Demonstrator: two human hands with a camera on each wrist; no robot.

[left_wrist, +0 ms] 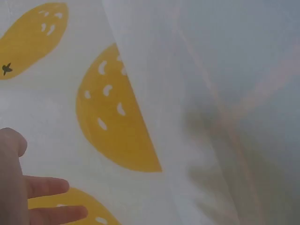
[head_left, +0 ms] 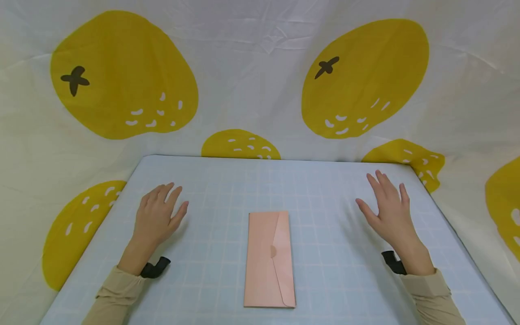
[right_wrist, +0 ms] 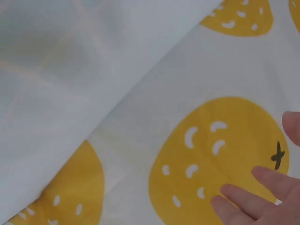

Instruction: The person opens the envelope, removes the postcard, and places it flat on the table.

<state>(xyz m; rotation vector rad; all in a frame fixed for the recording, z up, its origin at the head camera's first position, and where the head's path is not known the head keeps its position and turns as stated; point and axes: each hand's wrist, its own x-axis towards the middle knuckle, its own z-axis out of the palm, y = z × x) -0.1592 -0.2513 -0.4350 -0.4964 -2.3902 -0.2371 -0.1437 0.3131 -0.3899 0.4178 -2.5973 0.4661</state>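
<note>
Tabletop [head_left: 211, 189], pale-blue checked, bears a pink envelope [head_left: 260, 253] flat at mid-width; expect light, bendable, crease-prone paper, best pinched by its long edges; your left hand [head_left: 155, 217] and right hand [head_left: 391, 217] hold nothing, fingers extended, loosely spread.

The pink envelope [head_left: 262, 266] looks like smooth paper or card with a soft sheen. Beneath it, the counter [head_left: 211, 207] has a smooth, matt checked covering, cloth or vinyl. Beyond the envelope hangs a fruit-print curtain [head_left: 252, 76] of creased, faintly shiny cloth. To either side of the envelope, the beige sleeves [head_left: 118, 289] are matt, wrinkled cloth.
</note>
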